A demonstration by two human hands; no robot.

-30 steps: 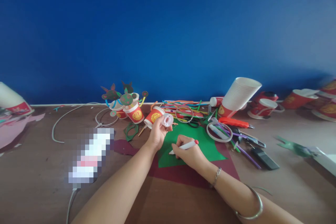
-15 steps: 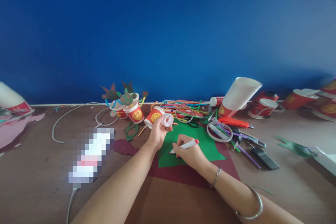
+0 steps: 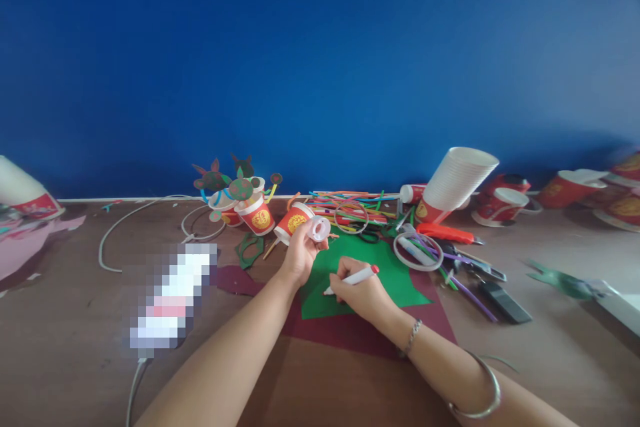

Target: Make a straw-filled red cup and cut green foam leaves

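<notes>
Head view showed a slim white marker with a red end held in the right hand, its long axis slanting from the tip, ahead and to the left of the fingers, back to the red end on the right. The tip pointed down at a flat sheet of green paper beneath that hand; whether it touched the surface could not be told. Of the two hands, the right was nearer to the tip, and its fingers were clamped around the barrel.

Farther forward and to the left, the left hand pinched a small, round, whitish ring between thumb and fingers, raised near the sheet's left edge. The hands stood apart from each other.

Under the green sheet, a larger piece of maroon paper stuck out on the near side of the right hand. Just beyond the left hand, a red-and-white paper cup with a yellow emblem leaned over. Past both hands lay a heap of thin coloured sticks. Ahead and to the right of the right hand, a tall stack of white paper cups tilted above an orange-red cutter on the brown wooden table.
</notes>
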